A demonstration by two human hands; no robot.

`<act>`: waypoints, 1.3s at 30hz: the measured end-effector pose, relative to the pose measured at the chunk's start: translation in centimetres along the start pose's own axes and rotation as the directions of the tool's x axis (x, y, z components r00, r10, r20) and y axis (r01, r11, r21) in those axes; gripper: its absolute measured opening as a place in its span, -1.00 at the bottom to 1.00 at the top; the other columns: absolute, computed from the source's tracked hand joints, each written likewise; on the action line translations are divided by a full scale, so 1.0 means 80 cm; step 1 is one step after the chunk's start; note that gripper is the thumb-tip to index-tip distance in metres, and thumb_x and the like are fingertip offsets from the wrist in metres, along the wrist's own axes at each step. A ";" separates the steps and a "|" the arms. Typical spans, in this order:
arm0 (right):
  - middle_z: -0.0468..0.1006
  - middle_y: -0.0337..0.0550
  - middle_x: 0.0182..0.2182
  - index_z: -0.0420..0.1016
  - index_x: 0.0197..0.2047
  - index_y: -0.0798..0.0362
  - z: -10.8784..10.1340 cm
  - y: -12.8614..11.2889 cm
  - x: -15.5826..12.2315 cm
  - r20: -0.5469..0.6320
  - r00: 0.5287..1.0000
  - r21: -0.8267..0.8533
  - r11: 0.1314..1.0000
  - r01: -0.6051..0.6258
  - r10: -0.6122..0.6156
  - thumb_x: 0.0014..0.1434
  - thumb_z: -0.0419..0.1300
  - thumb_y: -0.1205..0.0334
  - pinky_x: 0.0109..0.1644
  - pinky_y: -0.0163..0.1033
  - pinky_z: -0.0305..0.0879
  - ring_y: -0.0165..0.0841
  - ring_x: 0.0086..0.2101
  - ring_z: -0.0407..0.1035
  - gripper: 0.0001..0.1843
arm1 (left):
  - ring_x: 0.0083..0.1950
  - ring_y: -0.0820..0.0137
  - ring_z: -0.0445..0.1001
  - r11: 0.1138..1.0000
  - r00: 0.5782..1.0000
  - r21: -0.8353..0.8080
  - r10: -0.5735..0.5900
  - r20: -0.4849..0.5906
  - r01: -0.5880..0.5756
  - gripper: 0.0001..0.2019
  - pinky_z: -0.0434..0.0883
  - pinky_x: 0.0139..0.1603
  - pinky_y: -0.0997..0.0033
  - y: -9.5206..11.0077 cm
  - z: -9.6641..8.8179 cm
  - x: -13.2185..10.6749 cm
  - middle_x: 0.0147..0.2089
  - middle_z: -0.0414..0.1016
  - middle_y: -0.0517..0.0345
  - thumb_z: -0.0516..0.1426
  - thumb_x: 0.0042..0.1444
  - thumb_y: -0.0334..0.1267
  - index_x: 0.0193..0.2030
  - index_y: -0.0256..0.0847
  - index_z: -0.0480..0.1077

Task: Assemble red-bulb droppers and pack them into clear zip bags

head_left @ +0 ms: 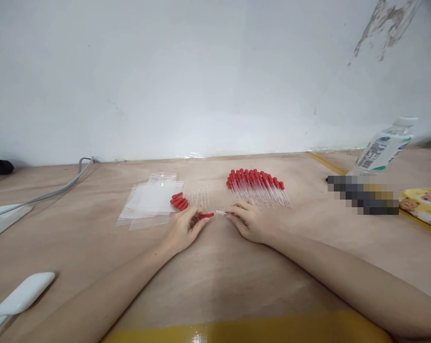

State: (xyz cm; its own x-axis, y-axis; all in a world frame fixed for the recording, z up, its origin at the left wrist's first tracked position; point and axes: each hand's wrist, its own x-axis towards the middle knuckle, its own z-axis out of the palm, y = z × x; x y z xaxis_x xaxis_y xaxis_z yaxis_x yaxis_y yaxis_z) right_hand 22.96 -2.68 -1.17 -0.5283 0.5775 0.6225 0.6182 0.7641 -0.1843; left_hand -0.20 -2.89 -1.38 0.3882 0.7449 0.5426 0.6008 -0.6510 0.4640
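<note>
Head view: the left hand is pinching a red rubber bulb between thumb and fingertips, the grip narrow, and the bulb's free end is pointing toward the right fingers. The right hand is holding a clear tube in an equally narrow pinch, and the tube's tip is reaching out past the fingertips toward the bulb. The two ends are facing each other between the hands, very near; whether they are touching is too fine to tell.

Just beyond the left fingers, a small pile of red bulbs is lying on the brown table surface, and beside it, beyond the gap between the hands, several loose clear tubes are lying in a loose row. Farther to the left of the left fingers, a stack of clear plastic bags is spreading out, its sheets overlapping. Beyond the right fingers, a crowded group of red-topped droppers is resting with the clear stems pointing back toward the person.

Well to the right of the right fingers, a labelled bottle is standing, appearing tilted in this view, and a yellow packet is lying nearer the edge. Well to the left of the left fingers, a white adapter is lying on the near side, and a grey cable is running toward the wall.
</note>
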 end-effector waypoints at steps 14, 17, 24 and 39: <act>0.52 -0.17 -0.39 0.44 -0.20 0.06 0.005 -0.005 0.002 0.018 0.999 0.077 0.996 0.040 -0.041 0.22 0.00 0.26 -0.19 -0.23 0.12 -0.42 -0.39 0.34 -0.79 | -0.32 0.39 0.49 0.999 1.000 -0.050 0.011 -0.007 -0.011 -0.81 0.41 -0.33 0.44 0.008 0.004 0.011 -0.28 0.56 0.11 0.07 0.16 -0.21 -0.21 -0.19 0.48; 0.51 -0.19 -0.41 0.44 -0.20 0.07 0.003 -0.008 0.004 0.052 0.998 0.105 0.994 0.035 -0.040 0.22 0.00 0.26 -0.21 -0.25 0.12 -0.43 -0.43 0.33 -0.79 | -0.37 0.40 0.49 0.996 1.000 -0.084 -0.013 0.006 0.013 -0.80 0.40 -0.37 0.46 0.004 0.006 0.012 -0.33 0.57 0.13 0.07 0.16 -0.20 -0.24 -0.19 0.49; 0.52 -0.22 -0.39 0.48 -0.22 0.02 -0.009 -0.004 0.009 0.138 0.987 0.135 0.989 0.059 -0.078 0.21 0.03 0.29 -0.21 -0.23 0.04 -0.44 -0.44 0.28 -0.80 | -0.39 0.42 0.50 0.983 0.994 -0.184 0.000 0.108 0.020 -0.84 0.41 -0.38 0.51 0.009 0.001 0.012 -0.36 0.57 0.17 0.10 0.13 -0.26 -0.30 -0.20 0.51; 0.45 -0.12 -0.42 0.42 -0.28 0.13 0.006 0.009 0.007 -0.042 0.983 -0.105 0.979 0.172 -0.177 0.26 -0.04 0.25 -0.25 -0.24 0.10 -0.37 -0.37 0.27 -0.76 | -0.26 0.39 0.53 0.994 0.994 -0.032 0.102 0.031 -0.101 -0.82 0.44 -0.24 0.45 0.006 0.001 0.011 -0.22 0.57 0.14 0.13 0.12 -0.22 -0.17 -0.16 0.49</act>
State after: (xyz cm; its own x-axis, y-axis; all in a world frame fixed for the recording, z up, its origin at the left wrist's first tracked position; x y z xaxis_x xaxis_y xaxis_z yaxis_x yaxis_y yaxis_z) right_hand 22.84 -1.69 -1.30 -0.6047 0.4202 0.6766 0.5755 0.8178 0.0065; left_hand 0.47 -2.54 -0.69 0.4685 0.6790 0.5652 0.5360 -0.7270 0.4291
